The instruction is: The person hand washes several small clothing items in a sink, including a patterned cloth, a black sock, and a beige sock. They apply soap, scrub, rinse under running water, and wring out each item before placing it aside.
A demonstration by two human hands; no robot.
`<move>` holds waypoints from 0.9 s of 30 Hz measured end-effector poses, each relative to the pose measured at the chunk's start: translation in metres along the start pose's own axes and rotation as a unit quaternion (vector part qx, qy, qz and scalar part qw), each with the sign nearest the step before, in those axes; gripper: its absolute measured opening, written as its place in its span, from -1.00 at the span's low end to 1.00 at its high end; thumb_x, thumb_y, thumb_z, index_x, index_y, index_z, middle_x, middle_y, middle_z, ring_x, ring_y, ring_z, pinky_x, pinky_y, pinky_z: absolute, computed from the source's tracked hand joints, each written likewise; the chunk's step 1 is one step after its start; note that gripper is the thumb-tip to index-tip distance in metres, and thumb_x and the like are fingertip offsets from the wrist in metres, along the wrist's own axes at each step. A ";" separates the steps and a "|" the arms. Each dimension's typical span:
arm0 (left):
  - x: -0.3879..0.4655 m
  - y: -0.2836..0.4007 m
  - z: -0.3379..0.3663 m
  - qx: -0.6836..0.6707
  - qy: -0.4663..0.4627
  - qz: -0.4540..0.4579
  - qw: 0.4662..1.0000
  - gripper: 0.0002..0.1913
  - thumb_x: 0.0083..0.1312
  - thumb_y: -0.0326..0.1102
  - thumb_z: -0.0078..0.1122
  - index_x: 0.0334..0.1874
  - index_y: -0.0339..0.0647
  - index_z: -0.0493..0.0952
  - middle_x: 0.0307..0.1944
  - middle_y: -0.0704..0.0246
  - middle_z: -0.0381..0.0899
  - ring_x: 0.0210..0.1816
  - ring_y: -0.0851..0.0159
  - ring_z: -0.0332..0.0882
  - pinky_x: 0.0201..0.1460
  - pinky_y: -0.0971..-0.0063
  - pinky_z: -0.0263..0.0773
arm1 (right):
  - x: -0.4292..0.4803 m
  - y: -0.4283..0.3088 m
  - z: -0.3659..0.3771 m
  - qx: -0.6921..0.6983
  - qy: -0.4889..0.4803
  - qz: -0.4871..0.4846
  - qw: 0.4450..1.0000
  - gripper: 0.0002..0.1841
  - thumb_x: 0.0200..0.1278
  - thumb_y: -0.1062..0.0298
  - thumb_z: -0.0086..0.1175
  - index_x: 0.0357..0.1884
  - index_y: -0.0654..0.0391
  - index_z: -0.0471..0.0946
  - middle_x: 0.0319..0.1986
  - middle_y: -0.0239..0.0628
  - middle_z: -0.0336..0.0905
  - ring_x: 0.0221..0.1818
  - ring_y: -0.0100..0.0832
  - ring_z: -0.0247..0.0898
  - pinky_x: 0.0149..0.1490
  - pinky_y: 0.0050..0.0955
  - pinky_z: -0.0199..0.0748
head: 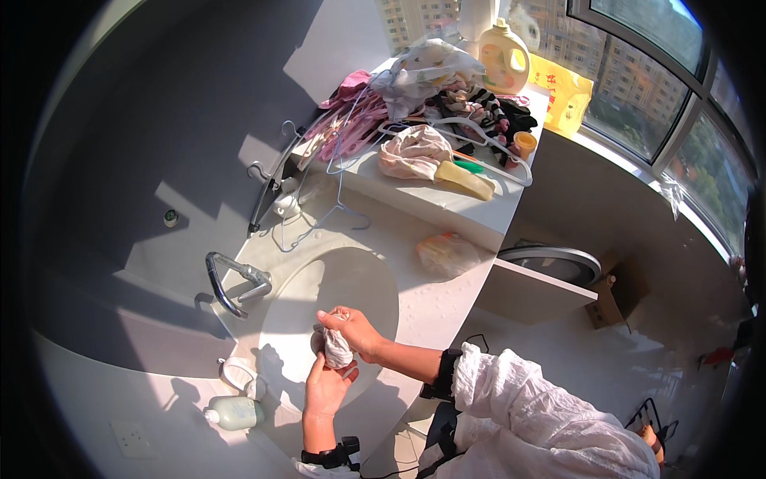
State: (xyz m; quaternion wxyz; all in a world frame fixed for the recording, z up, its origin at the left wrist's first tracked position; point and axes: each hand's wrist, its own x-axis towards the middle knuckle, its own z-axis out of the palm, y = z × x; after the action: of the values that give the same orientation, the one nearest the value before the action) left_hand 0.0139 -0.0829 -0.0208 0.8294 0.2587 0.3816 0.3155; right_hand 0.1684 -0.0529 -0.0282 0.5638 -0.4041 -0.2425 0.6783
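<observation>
A wet, bunched-up pale cloth (338, 350) is held over the white oval washbasin (299, 377). My right hand (357, 334) grips its upper part, fingers wrapped around it. Lower down, my left hand (328, 386) has the thumb against the cloth and the fingers under its bottom end. The chrome faucet (242, 281) stands at the basin's left, and no running water shows from it. Folds of the cloth inside my right fist are hidden.
A raised shelf (413, 200) carries clothes hangers (479, 132), a pinkish cloth bundle (413, 152), a plastic bag (431, 66) and a detergent jug (504, 57). A clear bag (446, 254) lies near the basin. A pump bottle (234, 413) rests at lower left.
</observation>
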 end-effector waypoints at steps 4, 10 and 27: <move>-0.017 0.016 -0.005 0.145 -0.065 0.040 0.987 -0.35 0.28 0.08 0.11 0.24 -0.24 0.21 0.01 0.17 0.42 0.05 0.17 0.39 0.10 0.20 0.37 | -0.047 -0.057 -0.080 0.261 -0.040 0.063 0.963 -0.54 0.22 -0.15 0.09 -0.11 0.06 0.44 -0.17 -0.29 0.53 -0.16 -0.34 0.52 0.03 -0.19 0.48; -0.002 0.016 -0.040 0.076 0.208 0.047 0.974 -0.70 0.27 -0.19 0.18 -0.04 -0.19 0.46 -0.20 0.37 0.47 -0.20 0.38 0.42 -0.07 0.45 0.41 | -0.203 -0.138 -0.260 0.142 0.055 -0.146 0.978 -0.53 0.07 0.18 0.24 0.02 0.09 0.42 -0.01 -0.14 0.45 0.05 -0.19 0.44 0.11 -0.14 0.48; 0.021 -0.072 0.109 0.189 0.324 0.068 0.924 -0.71 0.30 -0.14 0.14 -0.04 -0.15 0.45 -0.19 0.45 0.45 -0.17 0.44 0.37 -0.08 0.57 0.32 | -0.256 -0.149 -0.734 -0.049 0.475 0.036 0.878 -0.25 0.13 0.09 0.22 0.33 -0.06 0.10 0.23 -0.24 0.19 0.21 -0.24 0.19 0.13 -0.07 0.32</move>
State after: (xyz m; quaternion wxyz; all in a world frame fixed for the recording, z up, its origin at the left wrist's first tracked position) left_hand 0.1350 -0.1362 -0.0166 0.5726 0.3195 0.6636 0.3601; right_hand 0.8658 -0.3552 -0.2488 0.5657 -0.7133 0.0364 0.4120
